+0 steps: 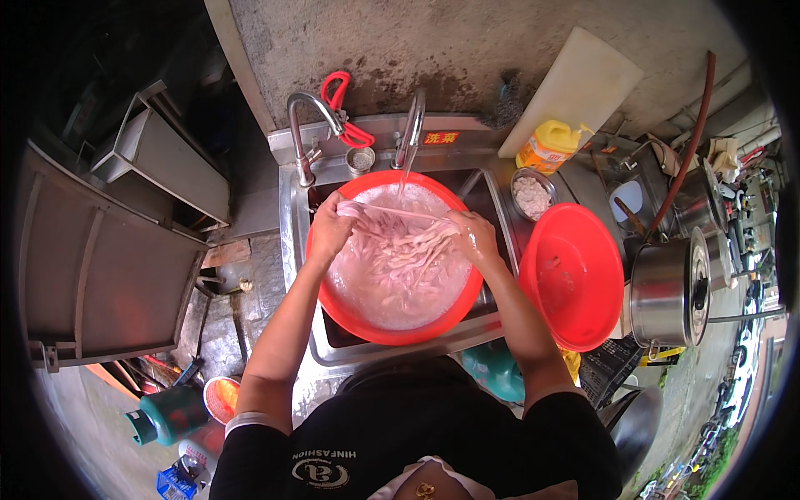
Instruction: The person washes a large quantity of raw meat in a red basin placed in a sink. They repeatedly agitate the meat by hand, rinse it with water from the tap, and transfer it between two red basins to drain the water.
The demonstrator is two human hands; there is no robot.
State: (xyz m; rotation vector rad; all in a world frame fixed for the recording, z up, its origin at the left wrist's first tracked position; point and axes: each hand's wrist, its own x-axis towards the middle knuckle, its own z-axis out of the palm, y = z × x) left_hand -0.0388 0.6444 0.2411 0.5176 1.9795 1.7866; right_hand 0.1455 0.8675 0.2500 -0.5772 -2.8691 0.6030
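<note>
A large red plastic basin stands in the stainless steel sink, holding cloudy, foamy water. Long pale pink strands, which look like raw animal intestines, lie partly under the surface. My left hand grips a bunch of them near the basin's left side. On the right, my right hand grips more of them, and one strand is stretched between both hands. Water runs from the right-hand faucet into the basin's far side. My fingertips are partly hidden by the strands.
A second red basin leans at the right, by a metal bowl of pale pieces. Behind are a yellow pump jug and a white cutting board. A steel pot stands far right. Another faucet rises back left.
</note>
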